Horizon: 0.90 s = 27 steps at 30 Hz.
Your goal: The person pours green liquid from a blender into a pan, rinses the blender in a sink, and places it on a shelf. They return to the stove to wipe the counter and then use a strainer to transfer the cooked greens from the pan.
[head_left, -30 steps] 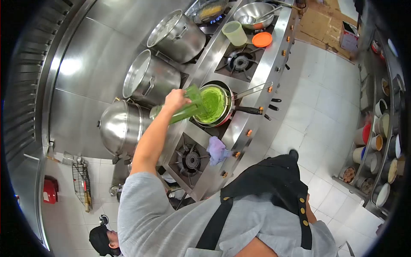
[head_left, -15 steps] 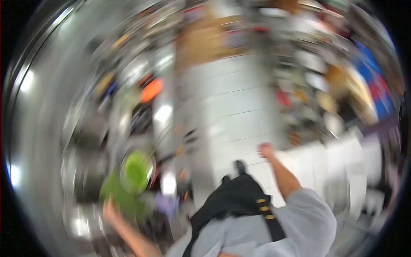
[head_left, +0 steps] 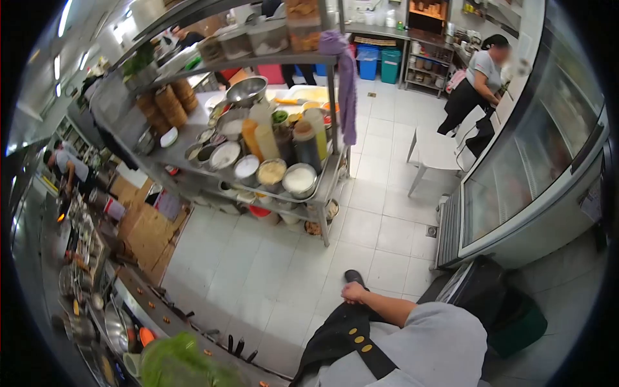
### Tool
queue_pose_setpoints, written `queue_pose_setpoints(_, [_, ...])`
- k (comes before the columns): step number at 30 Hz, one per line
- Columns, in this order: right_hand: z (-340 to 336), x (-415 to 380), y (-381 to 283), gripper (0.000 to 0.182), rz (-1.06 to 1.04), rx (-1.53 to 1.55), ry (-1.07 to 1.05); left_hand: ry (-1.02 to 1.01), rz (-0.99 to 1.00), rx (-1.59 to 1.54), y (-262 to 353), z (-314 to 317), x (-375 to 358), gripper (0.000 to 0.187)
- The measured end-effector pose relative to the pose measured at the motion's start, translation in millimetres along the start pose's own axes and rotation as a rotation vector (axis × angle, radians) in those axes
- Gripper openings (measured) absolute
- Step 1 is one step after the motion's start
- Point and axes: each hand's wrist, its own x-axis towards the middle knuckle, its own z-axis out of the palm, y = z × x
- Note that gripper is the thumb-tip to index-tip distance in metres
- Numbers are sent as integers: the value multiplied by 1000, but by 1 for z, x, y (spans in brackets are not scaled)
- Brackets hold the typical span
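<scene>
My right hand (head_left: 353, 293) hangs in front of the black apron (head_left: 342, 332), over the tiled floor, its fingers curled closed with nothing visible in them. My left hand is out of view. At the lower left is a blurred mass of green leafy vegetables (head_left: 177, 362), close to the camera. Whether my left hand touches it is hidden. Beside the greens stand a steel bowl (head_left: 118, 322) and an orange item (head_left: 147, 336) along the stove counter.
A steel shelf table (head_left: 255, 184) carries squeeze bottles, bowls and tubs. To the right stand a glass-door fridge (head_left: 522, 168), a white plastic chair (head_left: 435, 151) and a dark bin (head_left: 516, 322). One person (head_left: 480, 77) stands by the fridge; another (head_left: 69, 166) works far left.
The view has swung right, bringing the shelf table and fridge up close. My left hand has left the frame. The greens now appear lower and larger; my right hand has come nearer the apron.
</scene>
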Motion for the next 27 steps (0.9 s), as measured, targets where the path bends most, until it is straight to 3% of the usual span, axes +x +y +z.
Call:
queue_pose_setpoints(3, [-67, 7, 25, 15, 32, 104, 161, -393, 311, 24, 63, 81, 31, 52])
queue_pose_setpoints(4, [-96, 6, 34, 14, -12, 177, 180, -587, 598, 112, 113, 138, 36, 62])
queue_pose_setpoints(5, [-116, 25, 60, 11, -30, 438, 237, -551, 515, -61, 162, 194, 12, 58])
queue_pose_setpoints(6, [-146, 14, 59, 4, -64, 451, 289, -508, 441, -239, 211, 249, -13, 54])
queue_pose_setpoints(7, [-182, 32, 83, 4, -15, 532, 148, -685, 466, -311, 242, 295, -25, 54])
queue_pose_setpoints(8, [-213, 20, 78, 7, 55, 661, 196, -802, 310, -346, 266, 339, -41, 49])
queue_pose_setpoints(9, [-242, 11, 75, 12, 119, 707, 270, -910, 291, -426, 297, 379, -58, 43])
queue_pose_setpoints(10, [-278, 26, 97, 15, 134, 829, 191, -1013, 256, -539, 306, 429, -72, 39])
queue_pose_setpoints(11, [-307, 17, 89, 13, 158, 823, 283, -993, 367, -642, 323, 475, -89, 31])
queue_pose_setpoints(14, [-397, 15, 67, 11, 157, 824, 336, -1207, 352, -457, 359, 601, -117, 31])
queue_pose_setpoints(17, [-486, 54, 61, 12, -57, 904, 296, -1245, 8, -458, 402, 701, -151, 38])
queue_pose_setpoints(18, [-509, 57, 40, 4, -55, 848, 393, -1240, -12, -499, 414, 730, -160, 39])
queue_pose_setpoints(23, [-643, 86, -31, 11, -198, 854, 515, -1175, 0, -640, 439, 878, -141, 44])
queue_pose_setpoints(27, [-719, 107, -47, 5, -98, 792, 701, -1191, -91, -785, 496, 973, -114, 45])
